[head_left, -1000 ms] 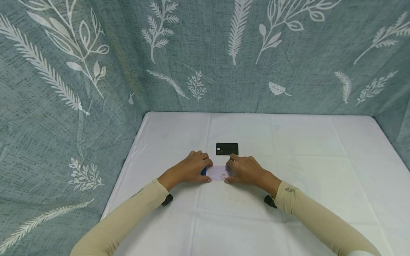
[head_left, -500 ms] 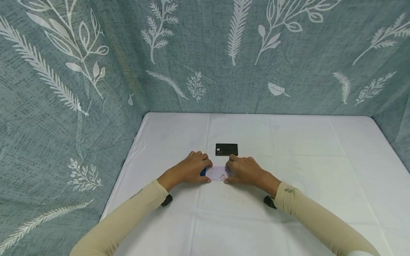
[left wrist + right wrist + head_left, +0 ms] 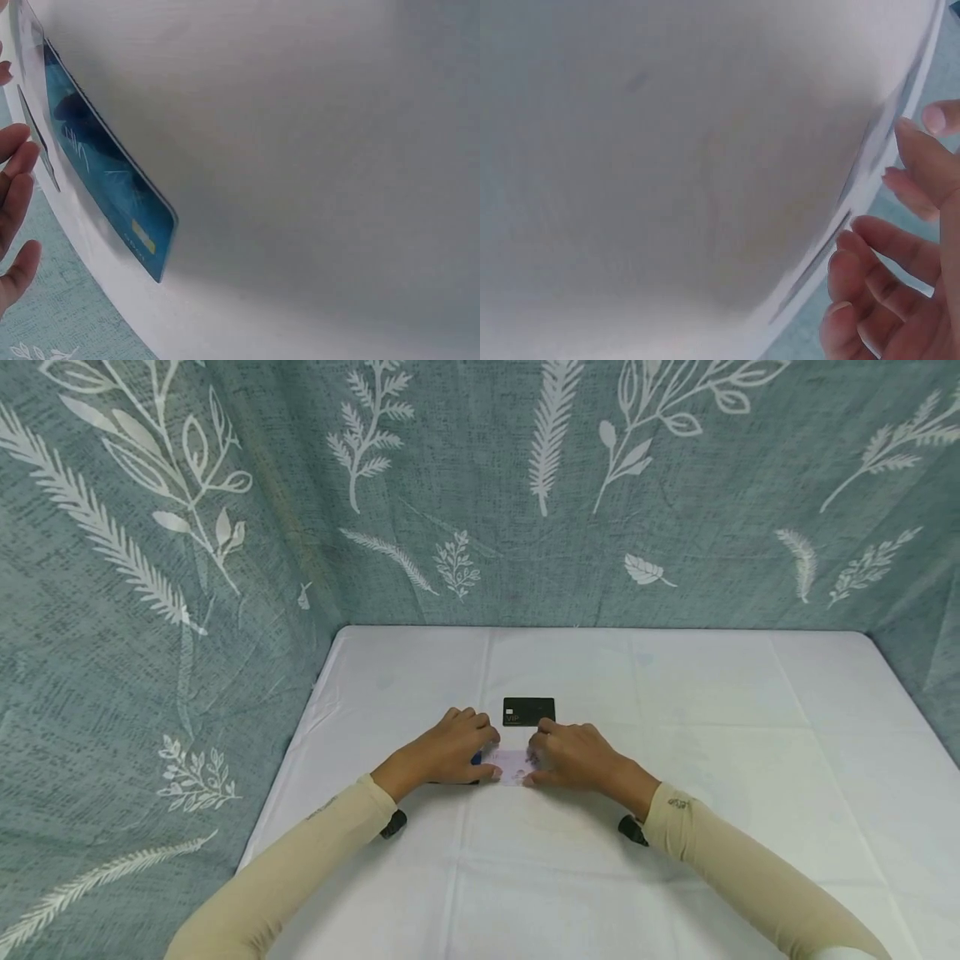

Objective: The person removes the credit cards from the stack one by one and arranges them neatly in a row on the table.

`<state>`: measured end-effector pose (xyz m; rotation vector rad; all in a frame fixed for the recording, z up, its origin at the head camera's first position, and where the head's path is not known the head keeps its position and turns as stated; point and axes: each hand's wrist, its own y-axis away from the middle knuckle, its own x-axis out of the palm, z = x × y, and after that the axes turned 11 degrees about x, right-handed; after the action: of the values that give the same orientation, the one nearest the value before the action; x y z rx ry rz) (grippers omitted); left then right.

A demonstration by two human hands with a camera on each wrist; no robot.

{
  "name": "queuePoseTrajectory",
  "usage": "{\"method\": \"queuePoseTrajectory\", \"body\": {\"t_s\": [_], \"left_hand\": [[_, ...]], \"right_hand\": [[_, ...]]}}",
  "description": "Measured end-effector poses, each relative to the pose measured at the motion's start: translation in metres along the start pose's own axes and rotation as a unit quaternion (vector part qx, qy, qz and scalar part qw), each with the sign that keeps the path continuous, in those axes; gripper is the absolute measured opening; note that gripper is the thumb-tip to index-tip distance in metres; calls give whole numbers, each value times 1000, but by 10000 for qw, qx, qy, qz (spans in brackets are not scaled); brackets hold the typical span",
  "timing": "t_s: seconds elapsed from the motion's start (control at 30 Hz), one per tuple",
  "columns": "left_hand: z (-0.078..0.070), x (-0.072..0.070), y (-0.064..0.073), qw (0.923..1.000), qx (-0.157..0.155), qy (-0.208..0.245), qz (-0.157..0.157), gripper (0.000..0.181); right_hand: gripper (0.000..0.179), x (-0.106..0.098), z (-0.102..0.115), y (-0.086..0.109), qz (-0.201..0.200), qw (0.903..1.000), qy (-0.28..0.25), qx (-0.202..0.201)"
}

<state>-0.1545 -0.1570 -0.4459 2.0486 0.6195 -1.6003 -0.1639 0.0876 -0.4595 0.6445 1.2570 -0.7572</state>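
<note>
- Tabletop (image 3: 675, 860): white-covered.
- Right hand (image 3: 583, 758): little changed; fingers curled, apparently pinching the pale card's edges.
- Left hand (image 3: 448, 752): thumb newly shifted over the pale card; fingers parted, loosely bent, no hold visible — seemingly done gripping the blue card.
- Black card (image 3: 528, 712): beyond the hands.
- Blue card (image 3: 112, 172): below left hand, more exposed.
- Pale card (image 3: 512, 767): between hands.

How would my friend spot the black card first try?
Find the white table, then the pinkish card between the left hand and right hand. Just past it, toward the leafy curtain, lies the black card. Its black face, marked VIP, sets it apart from the pinkish card and blue card.
</note>
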Motion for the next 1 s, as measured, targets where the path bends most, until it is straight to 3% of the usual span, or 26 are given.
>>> {"method": "queuePoseTrajectory", "body": {"t_s": [0.5,1.0], "left_hand": [[3,-8,-16,9995,-126,-244,-182,48],[16,-12,-32,9976,-598,-337,17,52]], "right_hand": [[51,-7,-13,-4,-193,9997,-83,138],[50,-11,-24,-16,-212,9993,-87,308]]}}
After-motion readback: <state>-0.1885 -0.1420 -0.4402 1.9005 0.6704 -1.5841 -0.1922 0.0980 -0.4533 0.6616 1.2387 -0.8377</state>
